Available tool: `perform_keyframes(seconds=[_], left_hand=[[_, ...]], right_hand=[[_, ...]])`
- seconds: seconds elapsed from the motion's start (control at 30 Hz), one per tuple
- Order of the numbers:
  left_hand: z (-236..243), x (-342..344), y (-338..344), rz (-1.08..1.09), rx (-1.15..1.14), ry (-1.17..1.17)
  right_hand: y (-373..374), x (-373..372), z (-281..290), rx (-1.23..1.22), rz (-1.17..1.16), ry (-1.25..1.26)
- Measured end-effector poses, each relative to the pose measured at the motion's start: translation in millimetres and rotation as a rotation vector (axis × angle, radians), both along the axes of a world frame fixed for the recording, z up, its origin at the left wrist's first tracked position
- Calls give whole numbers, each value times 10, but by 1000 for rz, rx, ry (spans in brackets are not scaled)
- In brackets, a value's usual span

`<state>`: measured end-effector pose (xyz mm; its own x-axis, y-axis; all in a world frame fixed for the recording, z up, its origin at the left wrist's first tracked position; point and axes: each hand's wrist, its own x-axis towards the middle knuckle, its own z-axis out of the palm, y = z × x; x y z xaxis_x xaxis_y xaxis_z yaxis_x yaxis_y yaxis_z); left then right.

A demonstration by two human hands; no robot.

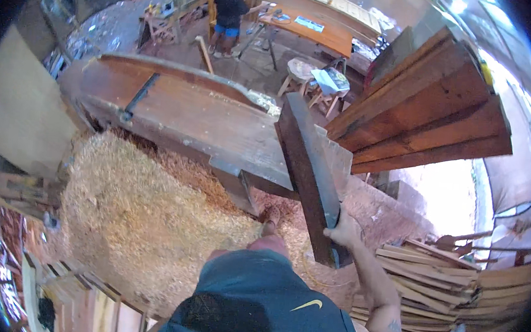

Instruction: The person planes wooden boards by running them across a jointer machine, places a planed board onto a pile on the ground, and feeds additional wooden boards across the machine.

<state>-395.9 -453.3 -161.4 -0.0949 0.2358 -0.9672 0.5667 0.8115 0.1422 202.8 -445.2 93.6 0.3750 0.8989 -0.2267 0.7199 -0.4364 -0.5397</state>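
Observation:
My right hand (343,231) grips a thick, dark wooden beam (306,163) near its lower end, fingers wrapped over its edge. The beam slants across the right end of a long wooden workbench (212,124), its far end above the bench top. Whether it rests on the bench or only hangs over it, I cannot tell. A dark slot or bar (140,97) crosses the left part of the bench, and a raised wooden fence (179,75) runs along its far side. My left hand is out of view.
Wood shavings (143,212) cover the floor at left. Wide reddish planks (426,110) stand at right, above stacked thin boards (431,279). More boards (92,305) stand at lower left. Farther off, a person (230,10) is beside an orange-brown table (313,32); stools (328,83) stand nearer.

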Motion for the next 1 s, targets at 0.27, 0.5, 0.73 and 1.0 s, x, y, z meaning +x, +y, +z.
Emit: perform_keyframes(seconds=[0.27, 0.5, 0.73, 1.0], left_hand=[[187, 239, 4, -265, 59, 9], [422, 867, 1585, -476, 536, 299], [1104, 2992, 3127, -232, 807, -173], [1750, 5121, 3434, 95, 365, -532]], right_hand=[[-329, 556, -35, -97, -10, -57], [-65, 1316, -107, -226, -34, -81], [837, 1944, 61, -264, 136, 5], [2313, 2120, 157, 40, 459, 82]])
